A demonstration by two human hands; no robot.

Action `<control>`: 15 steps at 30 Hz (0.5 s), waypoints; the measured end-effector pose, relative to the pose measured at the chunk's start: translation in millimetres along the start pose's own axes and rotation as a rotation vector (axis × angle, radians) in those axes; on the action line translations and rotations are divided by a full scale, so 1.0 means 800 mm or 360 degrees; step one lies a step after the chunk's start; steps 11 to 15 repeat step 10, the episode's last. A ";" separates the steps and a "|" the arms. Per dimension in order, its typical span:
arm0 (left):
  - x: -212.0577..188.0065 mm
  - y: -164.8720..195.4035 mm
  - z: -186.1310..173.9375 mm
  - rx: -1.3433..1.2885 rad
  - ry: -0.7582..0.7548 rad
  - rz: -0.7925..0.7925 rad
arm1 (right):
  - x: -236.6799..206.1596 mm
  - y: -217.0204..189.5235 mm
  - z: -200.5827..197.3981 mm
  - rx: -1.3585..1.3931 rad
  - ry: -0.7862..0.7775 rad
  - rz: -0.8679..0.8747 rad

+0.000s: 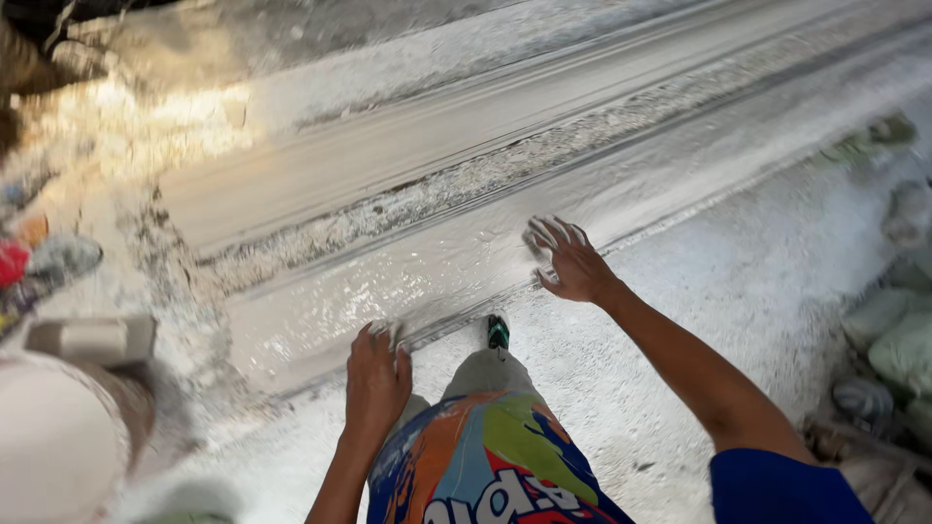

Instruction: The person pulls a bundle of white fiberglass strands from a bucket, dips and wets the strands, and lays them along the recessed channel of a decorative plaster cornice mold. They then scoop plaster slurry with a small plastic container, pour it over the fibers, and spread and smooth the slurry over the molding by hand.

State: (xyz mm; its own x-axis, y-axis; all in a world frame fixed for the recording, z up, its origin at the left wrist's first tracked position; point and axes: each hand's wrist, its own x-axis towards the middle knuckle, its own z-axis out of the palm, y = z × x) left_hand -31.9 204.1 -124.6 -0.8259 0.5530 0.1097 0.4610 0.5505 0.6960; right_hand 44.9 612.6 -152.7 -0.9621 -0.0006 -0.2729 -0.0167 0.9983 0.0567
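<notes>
A long white plaster moulding (466,194) with ridges and grooves lies diagonally across the dusty floor. My left hand (377,378) grips its near edge, fingers curled over the rim. My right hand (571,260) rests flat on the wet, shiny near face of the moulding, fingers spread and coated in white plaster. My leg in grey trousers and a foot in a green-tipped shoe (498,332) stand right against the near edge, between the two hands.
White plaster dust covers the floor (699,320). Filled sacks (898,340) pile up at the right edge. A pale bucket-like container (58,437) and a small block (92,340) sit at lower left. Coloured scraps (39,262) lie at far left.
</notes>
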 end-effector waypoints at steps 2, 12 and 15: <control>0.000 0.017 0.039 0.0114 0.0105 0.0032 | 0.003 0.020 0.005 0.0079 -0.0082 -0.0212; -0.001 0.078 0.241 0.0402 0.0333 -0.0281 | 0.052 0.053 0.021 -0.0025 0.0446 -0.1253; -0.001 0.078 0.241 0.0402 0.0333 -0.0281 | 0.052 0.053 0.021 -0.0025 0.0446 -0.1253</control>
